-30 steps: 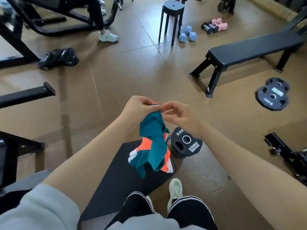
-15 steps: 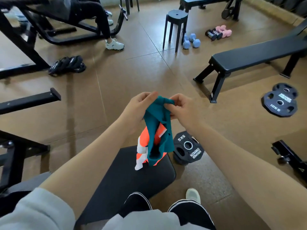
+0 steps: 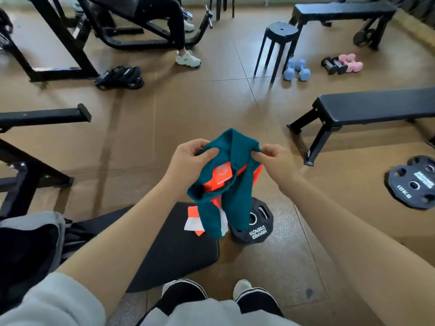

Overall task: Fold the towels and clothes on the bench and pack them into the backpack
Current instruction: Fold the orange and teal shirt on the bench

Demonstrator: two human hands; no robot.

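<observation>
A teal, orange and white garment hangs crumpled in the air above the end of the black bench. My left hand grips its top edge on the left side. My right hand pinches the top edge on the right side. The two hands are a little apart, with the teal cloth bunched up between them. At the lower left a grey backpack with a dark opening sits beside the bench.
A 5 kg weight plate lies on the floor just beyond the bench end. A second black bench stands to the right, with a 10 kg plate near it. Black stool, dumbbells and a seated person's leg lie farther off.
Both hands have moved apart along the garment's top edge, spreading the teal cloth. The view has tilted up, showing more of the room.
</observation>
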